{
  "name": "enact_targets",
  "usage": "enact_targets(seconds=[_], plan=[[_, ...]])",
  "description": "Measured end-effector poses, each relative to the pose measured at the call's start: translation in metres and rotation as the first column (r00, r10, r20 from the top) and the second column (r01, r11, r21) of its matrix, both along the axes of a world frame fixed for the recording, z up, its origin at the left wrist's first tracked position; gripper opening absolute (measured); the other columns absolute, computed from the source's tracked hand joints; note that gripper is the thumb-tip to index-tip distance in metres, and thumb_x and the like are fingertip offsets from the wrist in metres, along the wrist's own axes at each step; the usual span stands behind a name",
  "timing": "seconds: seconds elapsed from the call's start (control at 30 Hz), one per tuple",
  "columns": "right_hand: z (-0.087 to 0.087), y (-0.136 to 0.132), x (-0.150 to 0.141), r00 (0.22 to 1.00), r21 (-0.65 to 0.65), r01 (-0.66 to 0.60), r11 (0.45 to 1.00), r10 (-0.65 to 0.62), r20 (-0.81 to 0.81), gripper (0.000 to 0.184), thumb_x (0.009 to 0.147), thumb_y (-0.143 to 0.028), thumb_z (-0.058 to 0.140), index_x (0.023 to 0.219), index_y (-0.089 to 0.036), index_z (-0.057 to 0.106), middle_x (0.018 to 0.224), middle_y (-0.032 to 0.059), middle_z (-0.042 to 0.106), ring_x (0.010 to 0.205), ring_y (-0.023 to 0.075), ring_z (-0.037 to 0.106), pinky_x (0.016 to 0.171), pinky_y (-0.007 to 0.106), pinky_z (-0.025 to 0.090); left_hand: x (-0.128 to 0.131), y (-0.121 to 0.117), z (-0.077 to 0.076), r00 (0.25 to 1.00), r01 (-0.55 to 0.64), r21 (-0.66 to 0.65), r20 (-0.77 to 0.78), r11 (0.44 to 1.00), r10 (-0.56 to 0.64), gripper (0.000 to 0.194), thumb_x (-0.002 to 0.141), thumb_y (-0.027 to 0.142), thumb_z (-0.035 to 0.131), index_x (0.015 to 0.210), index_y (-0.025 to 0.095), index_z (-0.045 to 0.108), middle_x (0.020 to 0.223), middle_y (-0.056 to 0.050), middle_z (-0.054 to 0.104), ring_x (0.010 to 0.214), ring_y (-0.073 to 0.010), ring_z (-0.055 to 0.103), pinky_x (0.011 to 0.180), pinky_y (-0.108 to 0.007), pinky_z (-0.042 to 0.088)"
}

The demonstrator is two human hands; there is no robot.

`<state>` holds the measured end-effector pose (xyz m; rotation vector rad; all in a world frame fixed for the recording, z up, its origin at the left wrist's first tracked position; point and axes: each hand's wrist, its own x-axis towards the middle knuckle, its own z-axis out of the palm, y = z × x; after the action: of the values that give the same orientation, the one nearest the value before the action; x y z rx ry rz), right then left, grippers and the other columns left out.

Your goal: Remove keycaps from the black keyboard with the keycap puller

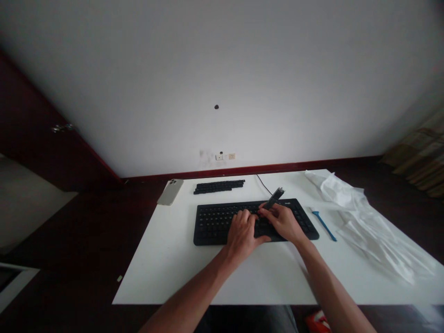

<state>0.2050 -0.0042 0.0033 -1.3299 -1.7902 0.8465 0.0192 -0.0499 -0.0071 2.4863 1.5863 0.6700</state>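
Observation:
A black keyboard (pixel 217 231) lies in front of me on the white table, with rows of small pale dots where keys are off at its left. My left hand (pixel 242 230) rests on its middle, thumb stretched out toward the front edge and fingers bent over the keys; I see nothing held in it. Close beside it, my right hand (pixel 282 222) is closed on a slim dark tool with a forked end, like a keycap puller (pixel 275 197), tilted up to the right over the back edge. The fingertips of both hands nearly meet; the tool's lower end is hidden.
Behind the keyboard, black keycaps (pixel 218 186) lie in rows, and a phone (pixel 170 192) rests at the back left. A thin cable (pixel 264 184) runs off the far edge. To the right are a blue brush-like tool (pixel 325 226) and crumpled white plastic wrapping (pixel 367 231).

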Motion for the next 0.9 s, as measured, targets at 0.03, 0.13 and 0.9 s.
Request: enact_targets(seconds=[0.03, 0.13, 0.9], plan=[[0.002, 0.000, -0.001, 1.000, 0.007, -0.011, 1.000, 0.011, 0.014, 0.032, 0.095, -0.047, 0.060, 0.106, -0.019, 0.073, 0.086, 0.0053, 0.078, 0.076, 0.0240, 0.073, 0.069, 0.032, 0.055, 0.000, 0.000, 0.000, 1.000, -0.005, 0.000, -0.010, 1.000, 0.005, 0.063, 0.078, 0.066, 0.076, 0.117, 0.019, 0.058, 0.111, -0.008, 0.059, 0.104, -0.0272, 0.056, 0.088, -0.042, 0.048], [0.007, -0.001, -0.003, 0.997, 0.030, -0.053, 0.998, 0.051, 0.064, 0.029, 0.096, -0.045, 0.060, 0.104, -0.021, 0.073, 0.085, 0.0036, 0.078, 0.076, 0.0235, 0.073, 0.071, 0.032, 0.054, 0.001, 0.000, 0.001, 1.000, -0.013, -0.005, -0.027, 1.000, 0.013, 0.061, 0.081, 0.068, 0.072, 0.115, 0.019, 0.059, 0.110, -0.008, 0.059, 0.103, -0.0275, 0.057, 0.087, -0.042, 0.048], [0.017, -0.008, 0.010, 0.969, 0.033, -0.234, 0.972, 0.231, 0.085, 0.033, 0.098, -0.048, 0.056, 0.105, -0.022, 0.074, 0.095, 0.0066, 0.077, 0.085, 0.0260, 0.071, 0.080, 0.037, 0.057, 0.004, -0.019, 0.007, 0.998, -0.006, 0.007, -0.063, 1.000, 0.007, 0.042, 0.093, 0.047, 0.065, 0.127, 0.024, 0.063, 0.098, -0.008, 0.065, 0.094, -0.0264, 0.060, 0.084, -0.042, 0.049]])
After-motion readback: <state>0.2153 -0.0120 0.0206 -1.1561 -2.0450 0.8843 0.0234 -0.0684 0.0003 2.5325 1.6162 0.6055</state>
